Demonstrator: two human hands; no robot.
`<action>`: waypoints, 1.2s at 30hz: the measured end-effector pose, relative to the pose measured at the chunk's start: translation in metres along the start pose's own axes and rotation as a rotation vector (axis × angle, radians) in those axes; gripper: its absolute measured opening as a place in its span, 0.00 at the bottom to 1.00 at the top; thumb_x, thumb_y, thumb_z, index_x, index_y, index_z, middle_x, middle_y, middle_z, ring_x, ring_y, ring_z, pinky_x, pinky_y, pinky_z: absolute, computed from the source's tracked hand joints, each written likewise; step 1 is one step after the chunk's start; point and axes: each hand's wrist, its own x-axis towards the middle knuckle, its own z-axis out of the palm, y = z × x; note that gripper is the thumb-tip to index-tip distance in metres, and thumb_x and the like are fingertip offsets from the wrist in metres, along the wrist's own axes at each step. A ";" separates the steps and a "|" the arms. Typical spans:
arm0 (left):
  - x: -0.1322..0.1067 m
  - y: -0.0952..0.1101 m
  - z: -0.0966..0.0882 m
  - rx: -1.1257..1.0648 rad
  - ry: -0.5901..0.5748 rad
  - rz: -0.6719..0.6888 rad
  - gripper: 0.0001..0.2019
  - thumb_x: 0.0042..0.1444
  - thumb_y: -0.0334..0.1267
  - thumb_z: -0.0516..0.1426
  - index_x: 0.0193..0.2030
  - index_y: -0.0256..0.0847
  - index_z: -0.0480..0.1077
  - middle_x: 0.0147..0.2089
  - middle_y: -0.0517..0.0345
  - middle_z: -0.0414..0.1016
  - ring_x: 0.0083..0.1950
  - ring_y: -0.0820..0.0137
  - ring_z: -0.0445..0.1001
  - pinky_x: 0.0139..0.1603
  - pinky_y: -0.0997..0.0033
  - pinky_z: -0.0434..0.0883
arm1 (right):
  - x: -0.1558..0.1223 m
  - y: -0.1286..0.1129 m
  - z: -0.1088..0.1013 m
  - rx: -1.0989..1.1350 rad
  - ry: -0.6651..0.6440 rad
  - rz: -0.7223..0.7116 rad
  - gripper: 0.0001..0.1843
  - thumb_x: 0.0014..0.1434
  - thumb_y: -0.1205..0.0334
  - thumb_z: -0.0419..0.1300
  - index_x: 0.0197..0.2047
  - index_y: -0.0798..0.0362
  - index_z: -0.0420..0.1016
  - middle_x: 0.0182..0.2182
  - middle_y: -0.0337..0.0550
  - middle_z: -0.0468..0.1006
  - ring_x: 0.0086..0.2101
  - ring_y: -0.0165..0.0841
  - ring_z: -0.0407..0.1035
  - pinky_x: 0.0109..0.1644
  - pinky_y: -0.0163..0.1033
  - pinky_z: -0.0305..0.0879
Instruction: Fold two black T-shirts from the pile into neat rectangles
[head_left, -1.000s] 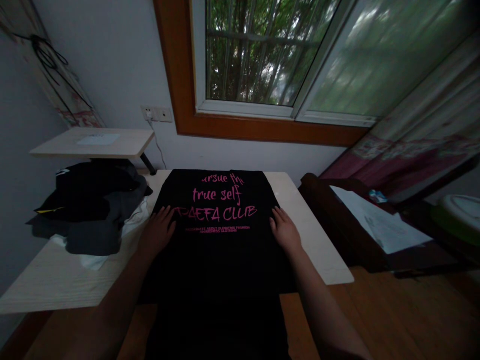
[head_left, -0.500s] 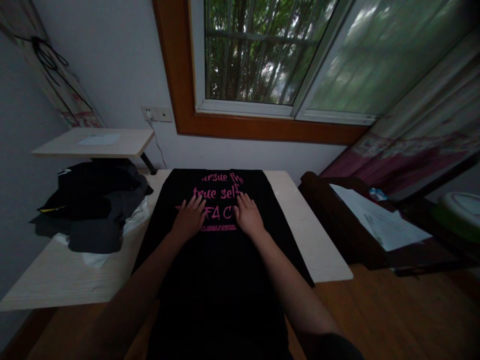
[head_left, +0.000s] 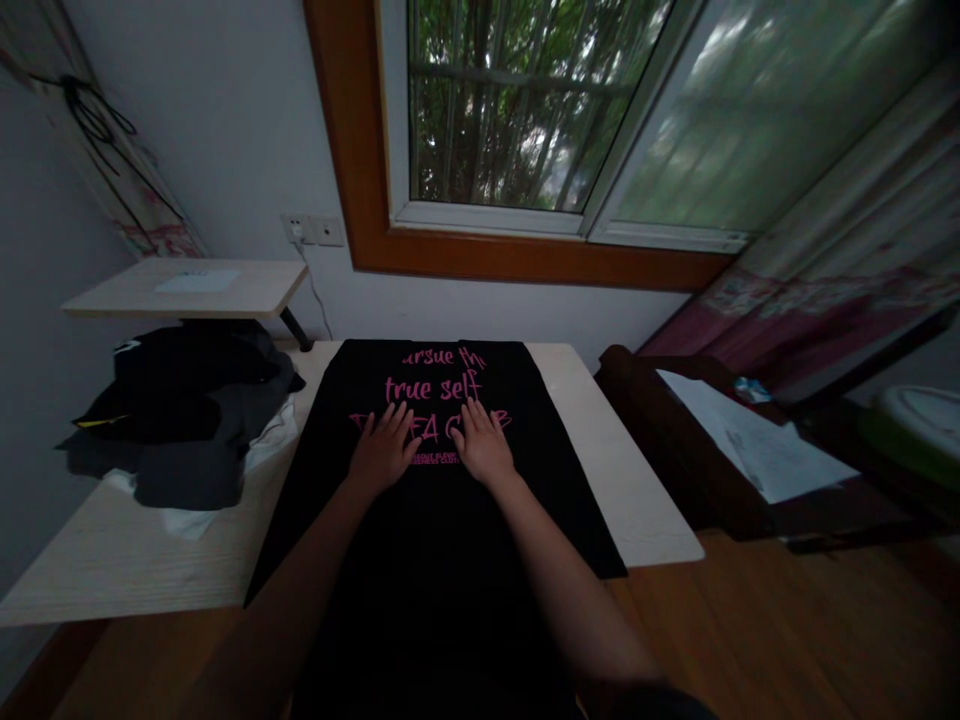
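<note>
A black T-shirt (head_left: pixel 442 510) with pink lettering lies spread flat over the light wooden table (head_left: pixel 607 460), its near part reaching the front edge. My left hand (head_left: pixel 381 450) rests palm down on the left part of the print, fingers spread. Beside it, my right hand (head_left: pixel 484 442) lies flat on the right part of the lettering, its fingers also apart. Both hands cover some of the letters. Neither hand grips the cloth.
To the left, a heap of dark and white clothes (head_left: pixel 187 410) sits beneath a small raised shelf (head_left: pixel 255 285). On the right stands dark brown furniture (head_left: pixel 637 385) with white paper sheets (head_left: pixel 750 440) on it. A window (head_left: pixel 517 120) is in the wall behind.
Both hands have slid slightly toward me over the shirt, and the right one also a little left. More of the lettering shows above the fingers. The shirt's near left corner is now visible.
</note>
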 end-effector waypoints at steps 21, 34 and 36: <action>-0.074 -0.050 -0.016 0.044 0.024 -0.112 0.30 0.70 0.51 0.45 0.75 0.41 0.56 0.77 0.46 0.53 0.78 0.52 0.50 0.75 0.38 0.50 | -0.074 0.141 -0.036 -0.148 0.090 0.185 0.29 0.73 0.52 0.45 0.70 0.58 0.64 0.71 0.54 0.61 0.70 0.46 0.54 0.71 0.58 0.52; -0.085 -0.064 -0.013 0.016 0.012 -0.105 0.28 0.70 0.49 0.46 0.72 0.41 0.61 0.76 0.48 0.55 0.78 0.54 0.52 0.75 0.41 0.53 | -0.076 0.147 -0.037 -0.141 0.226 0.200 0.25 0.70 0.57 0.48 0.64 0.58 0.72 0.62 0.57 0.71 0.60 0.45 0.66 0.66 0.52 0.63; -0.088 -0.072 -0.012 0.001 0.013 -0.103 0.28 0.70 0.48 0.46 0.72 0.40 0.62 0.76 0.49 0.57 0.77 0.54 0.54 0.75 0.43 0.54 | -0.076 0.146 -0.038 -0.137 0.231 0.198 0.25 0.70 0.58 0.49 0.64 0.57 0.72 0.62 0.57 0.72 0.59 0.45 0.66 0.65 0.52 0.63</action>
